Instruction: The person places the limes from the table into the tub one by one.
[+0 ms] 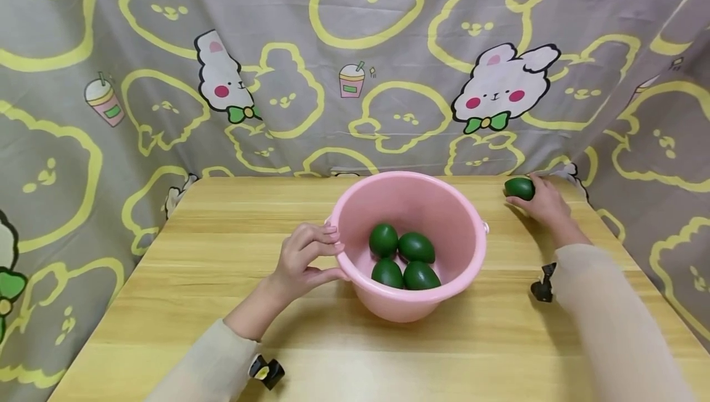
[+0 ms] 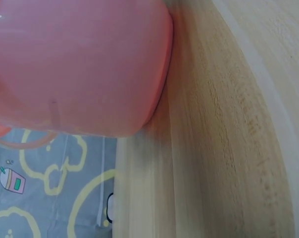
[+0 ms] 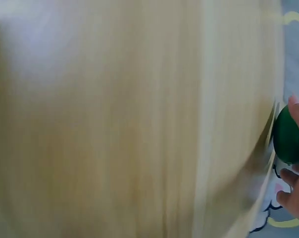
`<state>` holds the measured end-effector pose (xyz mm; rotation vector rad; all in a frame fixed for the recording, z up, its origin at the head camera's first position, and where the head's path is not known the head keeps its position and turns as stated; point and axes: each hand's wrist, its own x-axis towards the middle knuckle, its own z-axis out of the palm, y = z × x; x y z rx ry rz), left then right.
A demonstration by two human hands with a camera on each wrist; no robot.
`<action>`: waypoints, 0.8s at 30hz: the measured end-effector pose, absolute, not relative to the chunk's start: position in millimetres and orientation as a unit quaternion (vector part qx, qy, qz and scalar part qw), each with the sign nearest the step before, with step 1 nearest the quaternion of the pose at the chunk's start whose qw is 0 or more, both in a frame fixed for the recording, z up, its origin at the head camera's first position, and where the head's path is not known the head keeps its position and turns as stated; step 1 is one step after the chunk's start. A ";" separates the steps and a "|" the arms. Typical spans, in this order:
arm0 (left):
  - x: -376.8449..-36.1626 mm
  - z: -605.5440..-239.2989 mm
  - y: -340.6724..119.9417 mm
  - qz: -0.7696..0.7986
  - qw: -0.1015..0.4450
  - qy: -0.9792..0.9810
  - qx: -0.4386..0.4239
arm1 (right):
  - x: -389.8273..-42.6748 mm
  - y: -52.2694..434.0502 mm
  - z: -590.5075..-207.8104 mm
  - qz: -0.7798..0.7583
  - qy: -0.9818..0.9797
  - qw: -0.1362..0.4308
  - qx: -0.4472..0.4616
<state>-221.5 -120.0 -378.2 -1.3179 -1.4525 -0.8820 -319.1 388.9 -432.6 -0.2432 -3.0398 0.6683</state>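
One grey fabric backdrop printed with yellow outlines and white rabbits [image 1: 355, 63] hangs behind and to both sides of one rectangular light wooden table [image 1: 222, 328]. One round pink plastic bucket [image 1: 413, 201] stands upright near the middle of the table. Inside it lie four dark green egg-shaped objects [image 1: 403, 258], clustered and touching on the bucket floor. One further dark green egg-shaped object [image 1: 519, 188] sits at the far right corner of the table, well apart from the bucket; total count is five. The person's left hand [image 1: 302, 260] grips the near-left rim of the bucket, fingers curled over the edge and thumb against the outer wall. The right hand [image 1: 546, 201] has its fingers curled round the lone egg. Two small black wrist mounts show, one at each sleeve.
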 end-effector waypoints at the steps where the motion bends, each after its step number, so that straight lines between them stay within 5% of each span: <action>1: -221.4 -378.1 -120.0 -0.361 0.475 -0.594 -0.540 | -319.5 388.7 -433.8 0.222 -0.971 0.007 -0.084; 12: -222.2 -378.1 -116.4 -0.369 0.476 -0.587 -0.541 | -321.9 389.7 -437.4 0.243 -0.965 0.048 -0.085; 24: -221.7 -378.2 -117.9 -0.363 0.477 -0.592 -0.539 | -320.6 389.1 -437.1 0.232 -0.968 0.026 -0.092</action>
